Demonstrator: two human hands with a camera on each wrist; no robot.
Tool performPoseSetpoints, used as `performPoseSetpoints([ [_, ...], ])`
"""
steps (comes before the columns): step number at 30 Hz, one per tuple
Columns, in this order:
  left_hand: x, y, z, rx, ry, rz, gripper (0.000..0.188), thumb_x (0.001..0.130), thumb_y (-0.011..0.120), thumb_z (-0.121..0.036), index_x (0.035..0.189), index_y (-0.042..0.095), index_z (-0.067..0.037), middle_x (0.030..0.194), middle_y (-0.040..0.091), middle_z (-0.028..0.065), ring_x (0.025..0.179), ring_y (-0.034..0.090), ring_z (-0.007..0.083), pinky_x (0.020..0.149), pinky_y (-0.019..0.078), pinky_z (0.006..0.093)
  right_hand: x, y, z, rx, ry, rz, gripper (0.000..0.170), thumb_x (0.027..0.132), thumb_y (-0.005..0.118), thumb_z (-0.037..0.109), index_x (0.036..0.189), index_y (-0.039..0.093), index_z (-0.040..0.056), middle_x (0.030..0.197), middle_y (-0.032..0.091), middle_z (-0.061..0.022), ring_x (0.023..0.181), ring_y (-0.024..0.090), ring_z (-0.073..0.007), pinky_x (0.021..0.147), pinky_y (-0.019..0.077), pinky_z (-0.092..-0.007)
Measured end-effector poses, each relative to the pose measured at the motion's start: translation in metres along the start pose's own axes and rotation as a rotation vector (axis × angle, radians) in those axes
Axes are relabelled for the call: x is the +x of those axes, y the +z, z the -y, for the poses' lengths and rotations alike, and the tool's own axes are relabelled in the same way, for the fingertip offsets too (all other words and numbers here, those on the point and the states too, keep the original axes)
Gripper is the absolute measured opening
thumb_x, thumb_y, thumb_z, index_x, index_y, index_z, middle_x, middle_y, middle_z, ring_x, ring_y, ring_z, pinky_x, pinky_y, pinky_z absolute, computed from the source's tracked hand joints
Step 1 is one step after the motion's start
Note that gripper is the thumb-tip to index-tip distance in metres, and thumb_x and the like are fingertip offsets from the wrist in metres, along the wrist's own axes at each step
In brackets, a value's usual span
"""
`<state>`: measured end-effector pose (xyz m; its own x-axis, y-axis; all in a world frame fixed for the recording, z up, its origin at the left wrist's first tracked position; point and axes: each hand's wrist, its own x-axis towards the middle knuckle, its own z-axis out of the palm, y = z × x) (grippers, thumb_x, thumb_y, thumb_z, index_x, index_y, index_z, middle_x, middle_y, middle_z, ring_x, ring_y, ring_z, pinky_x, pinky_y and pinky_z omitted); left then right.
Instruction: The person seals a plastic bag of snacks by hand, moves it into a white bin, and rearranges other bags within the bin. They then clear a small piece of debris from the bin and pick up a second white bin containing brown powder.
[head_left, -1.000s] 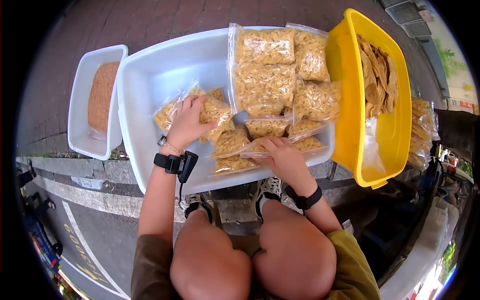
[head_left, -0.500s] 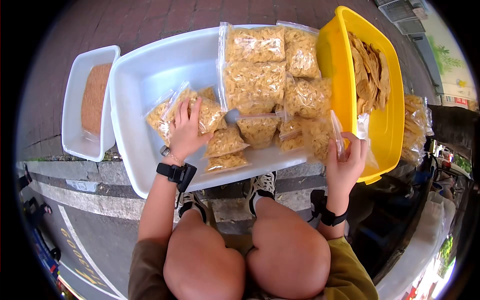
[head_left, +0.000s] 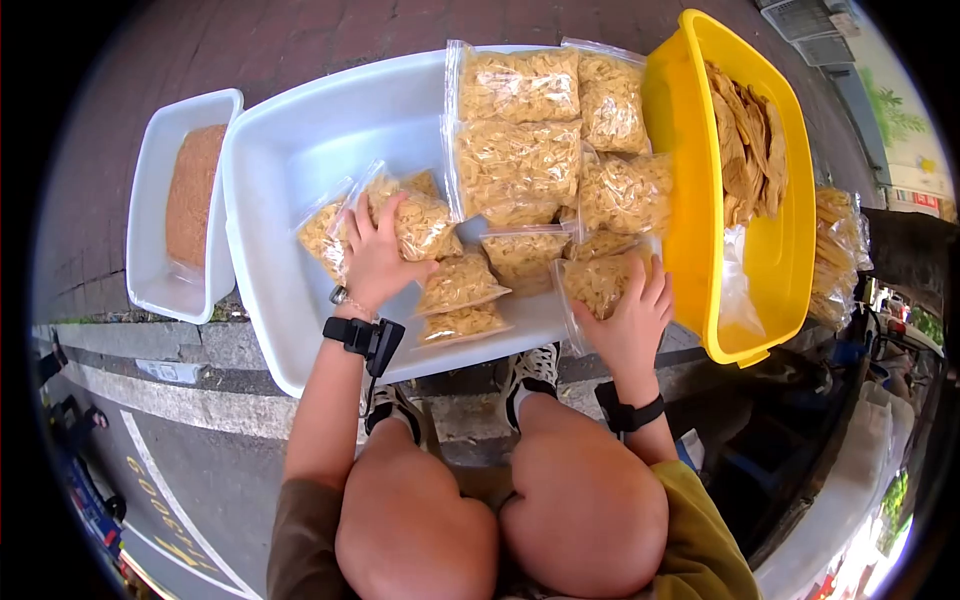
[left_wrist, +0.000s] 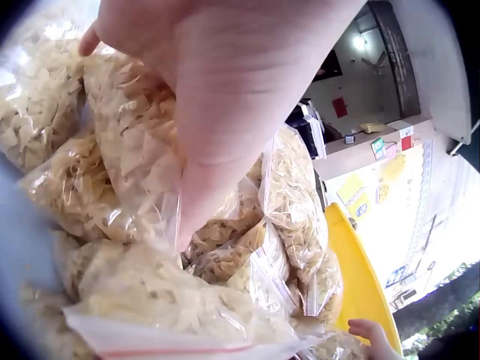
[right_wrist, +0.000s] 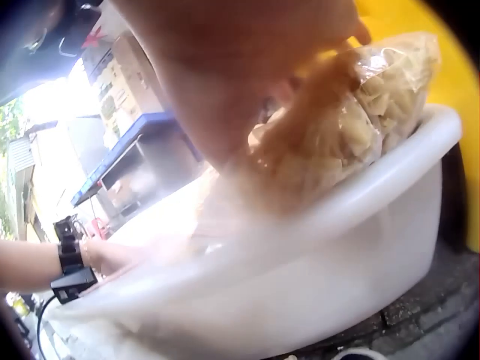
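Grip spread, the right hand (head_left: pixel 632 325) lies on a bag (head_left: pixel 592 283) at the tub's (head_left: pixel 290 145) near edge, the left hand (head_left: pixel 376 265) spread on another bag (head_left: pixel 425 228); settling bags seems underway, next needing a gentle press and release.

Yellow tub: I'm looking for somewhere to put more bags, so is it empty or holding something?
Not empty: the yellow tub holds flat tan pieces, with whitish plastic beside them.

clear glossy plastic bags (head_left: pixel 515 165), smooth wrinkled film, rough flaky-looking contents, large white tub (head_left: pixel 320 130) smooth plastic with soft sheen, yellow bin (head_left: pixel 685 200) smooth shiny plastic, small white tub (head_left: pixel 150 200) smooth plastic, grainy matt brown filling (head_left: pixel 194 195), rough matt brick paving (head_left: pixel 240 40)
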<state>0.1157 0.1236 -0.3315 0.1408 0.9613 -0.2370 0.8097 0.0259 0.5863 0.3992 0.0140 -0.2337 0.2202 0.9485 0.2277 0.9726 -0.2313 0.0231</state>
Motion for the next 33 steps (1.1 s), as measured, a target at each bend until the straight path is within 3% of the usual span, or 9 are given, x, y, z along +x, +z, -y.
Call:
performPoseSetpoints([
  [7,-0.007,-0.008,-0.009,0.031,-0.004,0.056,0.105,0.055,0.086,-0.036,0.142,0.03,-0.024,0.15,0.011,0.0261,0.138,0.009,0.0509,0.111,0.0207,0.0556,-0.005,0.021,-0.035,0.328,0.025,0.06,0.062,0.066,0.077,0.025,0.117,0.049,0.0033,0.112,0.051,-0.0149,0.101,0.045,-0.0367,0.091,0.0381,-0.0458],
  [10,-0.017,-0.016,-0.033,0.43,0.044,-0.107,0.091,0.062,0.083,-0.034,0.138,0.037,-0.016,0.143,0.027,0.0231,0.132,0.025,0.0453,0.108,0.0279,0.05,0.003,0.022,-0.023,0.216,-0.103,0.042,0.06,0.065,0.077,0.025,0.115,0.05,0.0046,0.113,0.051,-0.0147,0.102,0.046,-0.0376,0.091,0.0392,-0.047],
  [13,-0.019,-0.017,-0.048,0.128,0.369,0.06,0.064,0.075,0.073,-0.03,0.126,0.047,0.0,0.118,0.049,0.0157,0.113,0.045,0.0329,0.097,0.0391,0.041,0.005,0.01,-0.005,0.108,-0.039,0.065,0.056,0.065,0.076,0.023,0.113,0.052,0.0064,0.115,0.05,-0.0152,0.104,0.047,-0.0391,0.092,0.0401,-0.0472],
  [20,-0.003,0.035,-0.081,0.091,0.339,0.205,0.051,0.078,0.07,-0.027,0.117,0.048,-0.002,0.111,0.054,0.0165,0.109,0.048,0.0335,0.089,0.0431,0.0412,0.015,0.007,-0.02,0.266,0.054,0.149,0.052,0.065,0.077,0.023,0.108,0.053,0.0063,0.114,0.05,-0.016,0.103,0.048,-0.0387,0.09,0.0406,-0.0478],
  [22,-0.003,0.036,-0.082,-0.107,0.217,0.449,0.04,0.08,0.068,-0.023,0.109,0.049,-0.004,0.106,0.058,0.015,0.102,0.053,0.0339,0.085,0.0445,0.0414,0.015,0.005,-0.022,0.254,0.022,-0.008,0.049,0.065,0.078,0.022,0.104,0.053,0.005,0.111,0.051,-0.0154,0.098,0.048,-0.0378,0.085,0.0411,-0.0476],
  [23,-0.008,0.036,-0.08,-0.115,0.277,0.417,0.034,0.08,0.068,-0.019,0.104,0.048,-0.006,0.103,0.06,0.0139,0.097,0.055,0.0348,0.083,0.0447,0.0417,0.016,0.007,-0.023,0.266,0.023,-0.055,0.047,0.066,0.078,0.023,0.101,0.052,0.0047,0.109,0.05,-0.015,0.098,0.046,-0.0368,0.084,0.0395,-0.047],
  [26,-0.013,0.021,-0.08,-0.056,0.38,0.623,0.039,0.081,0.067,-0.02,0.112,0.047,-0.007,0.11,0.058,0.0145,0.106,0.052,0.0345,0.087,0.044,0.0402,0.009,0.031,-0.021,0.06,-0.015,-0.032,0.049,0.065,0.08,0.025,0.101,0.053,0.0054,0.111,0.049,-0.0152,0.101,0.044,-0.0366,0.087,0.0377,-0.0468],
  [30,-0.026,0.023,-0.046,-0.239,0.472,0.505,0.051,0.081,0.067,-0.022,0.125,0.046,-0.009,0.121,0.052,0.0158,0.115,0.047,0.0342,0.095,0.0414,0.0377,0.02,0.006,-0.003,-0.026,-0.026,0.079,0.049,0.067,0.078,0.024,0.105,0.052,0.0059,0.115,0.048,-0.0153,0.106,0.044,-0.035,0.089,0.037,-0.0453],
  [33,-0.033,0.003,-0.024,-0.234,0.335,0.553,0.068,0.072,0.069,-0.029,0.133,0.044,-0.012,0.131,0.045,0.0155,0.123,0.041,0.0379,0.101,0.0385,0.0411,0.036,-0.017,0.015,0.284,-0.282,0.207,0.053,0.067,0.076,0.02,0.112,0.052,0.0051,0.116,0.049,-0.0164,0.106,0.047,-0.0331,0.088,0.0393,-0.0404],
])
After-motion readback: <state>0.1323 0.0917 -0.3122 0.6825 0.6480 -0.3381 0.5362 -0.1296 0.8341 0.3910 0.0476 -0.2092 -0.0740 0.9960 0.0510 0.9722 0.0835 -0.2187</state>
